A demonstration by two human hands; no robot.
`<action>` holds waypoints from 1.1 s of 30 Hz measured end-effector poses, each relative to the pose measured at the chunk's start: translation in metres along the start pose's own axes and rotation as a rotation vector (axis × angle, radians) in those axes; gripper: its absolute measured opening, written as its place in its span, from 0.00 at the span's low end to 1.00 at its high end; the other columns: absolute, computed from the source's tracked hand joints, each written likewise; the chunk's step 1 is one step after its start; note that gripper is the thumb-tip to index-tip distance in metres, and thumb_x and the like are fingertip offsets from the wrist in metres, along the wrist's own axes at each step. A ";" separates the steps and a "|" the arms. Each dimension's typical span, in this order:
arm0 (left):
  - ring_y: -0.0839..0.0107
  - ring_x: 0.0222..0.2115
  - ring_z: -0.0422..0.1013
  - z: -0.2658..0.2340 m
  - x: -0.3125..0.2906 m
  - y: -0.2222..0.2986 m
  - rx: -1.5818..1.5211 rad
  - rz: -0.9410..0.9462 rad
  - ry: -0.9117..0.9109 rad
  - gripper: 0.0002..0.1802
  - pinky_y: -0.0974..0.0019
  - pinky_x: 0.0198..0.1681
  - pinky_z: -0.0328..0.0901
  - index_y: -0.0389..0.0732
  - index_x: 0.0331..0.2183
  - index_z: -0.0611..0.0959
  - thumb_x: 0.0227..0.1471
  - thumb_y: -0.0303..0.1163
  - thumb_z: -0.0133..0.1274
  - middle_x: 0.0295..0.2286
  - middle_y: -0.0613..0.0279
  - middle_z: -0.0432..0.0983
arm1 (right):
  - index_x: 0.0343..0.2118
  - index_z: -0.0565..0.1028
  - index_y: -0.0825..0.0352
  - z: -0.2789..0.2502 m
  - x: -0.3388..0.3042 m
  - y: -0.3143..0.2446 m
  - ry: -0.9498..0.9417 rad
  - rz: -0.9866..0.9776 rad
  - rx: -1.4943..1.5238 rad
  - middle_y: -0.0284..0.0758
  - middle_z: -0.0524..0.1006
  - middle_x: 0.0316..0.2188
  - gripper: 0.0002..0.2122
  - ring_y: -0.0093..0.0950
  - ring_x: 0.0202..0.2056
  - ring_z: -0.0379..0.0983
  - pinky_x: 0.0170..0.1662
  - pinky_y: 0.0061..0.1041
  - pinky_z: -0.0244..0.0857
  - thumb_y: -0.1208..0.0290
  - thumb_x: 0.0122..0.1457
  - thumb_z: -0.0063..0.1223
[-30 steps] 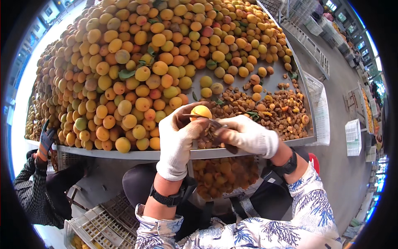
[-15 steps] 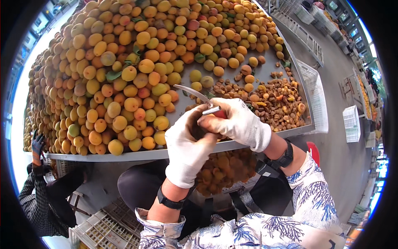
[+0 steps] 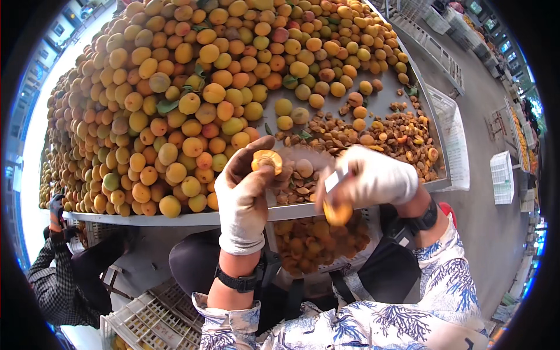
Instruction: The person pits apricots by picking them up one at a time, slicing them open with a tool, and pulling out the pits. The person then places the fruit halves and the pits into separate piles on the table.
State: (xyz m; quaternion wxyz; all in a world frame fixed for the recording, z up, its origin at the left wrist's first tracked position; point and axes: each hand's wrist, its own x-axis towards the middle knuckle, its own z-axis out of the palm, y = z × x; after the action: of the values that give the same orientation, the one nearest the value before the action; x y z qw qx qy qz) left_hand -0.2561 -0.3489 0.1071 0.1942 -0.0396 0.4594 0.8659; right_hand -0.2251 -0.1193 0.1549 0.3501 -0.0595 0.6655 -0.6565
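Note:
In my left hand (image 3: 242,195), white-gloved with browned fingers, an apricot half (image 3: 267,161) is pinched between thumb and fingers, cut face showing. My right hand (image 3: 367,181), also gloved and smeared by motion, grips a knife by its handle (image 3: 336,179); the blade is a faint blur toward the left hand. Below the right fingers is another orange apricot half (image 3: 338,213), too blurred to tell whether held or falling. Beneath it, a crate (image 3: 375,233) of cut apricot halves (image 3: 309,242) stands between my knees.
Whole apricots (image 3: 175,116) are heaped high over the metal table (image 3: 269,114). Brown pits (image 3: 402,137) lie in a pile at its right. White crates (image 3: 452,140) stand beside the table, another (image 3: 154,324) at lower left. A co-worker's gloved hand (image 3: 56,207) is at far left.
My hands were together around a fruit with the knife above; now they are apart, the right moved right and down. An apricot half shows in the left hand, another below the right.

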 end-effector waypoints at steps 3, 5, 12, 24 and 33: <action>0.72 0.33 0.75 -0.006 0.000 -0.003 0.006 -0.028 -0.036 0.25 0.68 0.39 0.73 0.28 0.49 0.78 0.46 0.19 0.58 0.36 0.58 0.78 | 0.37 0.83 0.67 0.009 -0.004 -0.013 -0.178 0.174 -0.349 0.32 0.83 0.28 0.13 0.16 0.32 0.76 0.39 0.21 0.69 0.63 0.56 0.65; 0.73 0.36 0.75 -0.004 -0.001 -0.006 0.027 -0.027 -0.018 0.25 0.68 0.41 0.73 0.28 0.49 0.78 0.46 0.19 0.58 0.37 0.58 0.78 | 0.36 0.84 0.66 0.008 -0.001 -0.002 -0.031 -0.056 -0.309 0.31 0.82 0.25 0.12 0.15 0.30 0.75 0.35 0.20 0.69 0.63 0.55 0.66; 0.68 0.36 0.76 0.014 -0.006 -0.024 0.119 -0.127 -0.127 0.27 0.66 0.42 0.74 0.27 0.50 0.77 0.45 0.24 0.59 0.38 0.55 0.79 | 0.11 0.59 0.60 0.024 0.012 0.006 0.560 -0.678 0.441 0.35 0.64 0.17 0.28 0.23 0.15 0.52 0.23 0.25 0.49 0.53 0.69 0.41; 0.70 0.29 0.77 0.025 -0.018 -0.036 0.103 -0.287 -0.176 0.24 0.69 0.34 0.72 0.27 0.48 0.78 0.47 0.22 0.60 0.33 0.57 0.80 | 0.11 0.58 0.61 0.016 0.018 0.018 0.463 -0.578 0.487 0.33 0.66 0.12 0.29 0.20 0.14 0.57 0.19 0.21 0.52 0.48 0.67 0.45; 0.73 0.28 0.76 0.019 -0.018 -0.043 0.048 -0.306 -0.114 0.22 0.72 0.33 0.72 0.28 0.45 0.79 0.46 0.21 0.64 0.32 0.59 0.80 | 0.11 0.54 0.58 0.021 0.034 0.017 0.442 -0.516 0.446 0.27 0.53 0.11 0.31 0.18 0.13 0.45 0.18 0.20 0.43 0.43 0.65 0.45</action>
State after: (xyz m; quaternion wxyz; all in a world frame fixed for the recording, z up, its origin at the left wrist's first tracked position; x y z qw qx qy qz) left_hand -0.2213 -0.3170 0.0889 0.3504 -0.0552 0.4568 0.8158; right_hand -0.2327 -0.1531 0.1285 0.0266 -0.0048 0.5291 -0.8481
